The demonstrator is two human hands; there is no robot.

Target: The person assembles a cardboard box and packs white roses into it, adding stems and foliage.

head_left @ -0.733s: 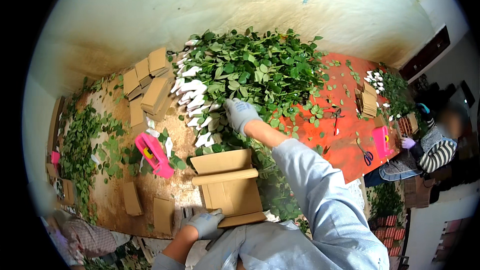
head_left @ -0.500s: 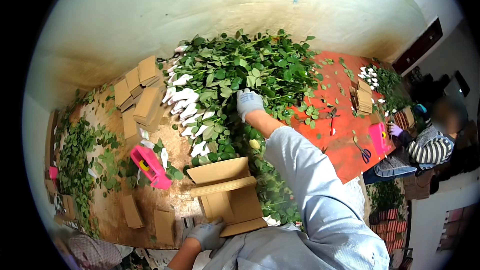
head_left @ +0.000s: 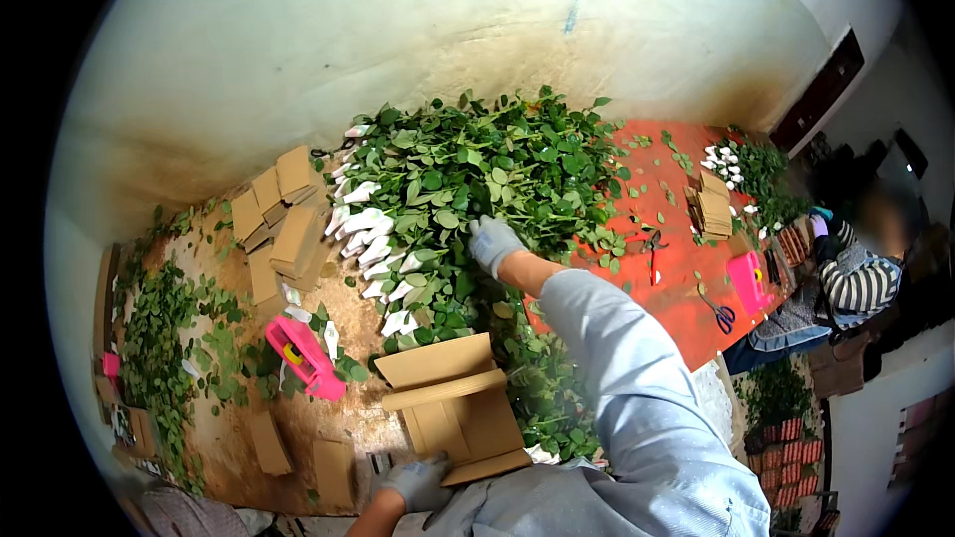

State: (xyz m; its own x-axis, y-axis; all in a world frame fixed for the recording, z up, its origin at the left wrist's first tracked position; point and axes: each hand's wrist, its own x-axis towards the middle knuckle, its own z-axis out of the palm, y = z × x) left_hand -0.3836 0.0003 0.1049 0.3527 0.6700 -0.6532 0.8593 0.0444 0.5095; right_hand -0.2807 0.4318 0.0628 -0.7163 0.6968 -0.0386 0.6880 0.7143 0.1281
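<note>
My right hand (head_left: pixel 494 242), in a grey-white work glove, reaches into a big heap of leafy green stems (head_left: pixel 438 164). Its fingers are curled among the leaves, and whatever they hold is hidden. White-wrapped heads (head_left: pixel 366 223) line the heap's left side. Near the front edge lies a folded piece of brown corrugated cardboard (head_left: pixel 487 428), its flaps raised. At that cardboard's lower left corner, my gloved left hand (head_left: pixel 415 482) is closed on the edge, the fingertips partly covered.
Left of the heap are stacked cardboard pieces (head_left: pixel 298 239) and a pink tape dispenser (head_left: pixel 306 358). Pliers-like cutters (head_left: pixel 652 244) and dark-handled scissors (head_left: pixel 723 316) lie on the red tabletop (head_left: pixel 657 308). Another person (head_left: pixel 860 283) works at the right beside a second pink dispenser (head_left: pixel 748 280).
My right hand has drawn slightly toward me within the leaves. My left hand stays by the cardboard's corner. The whole view has shifted a little, so things sit lower.
</note>
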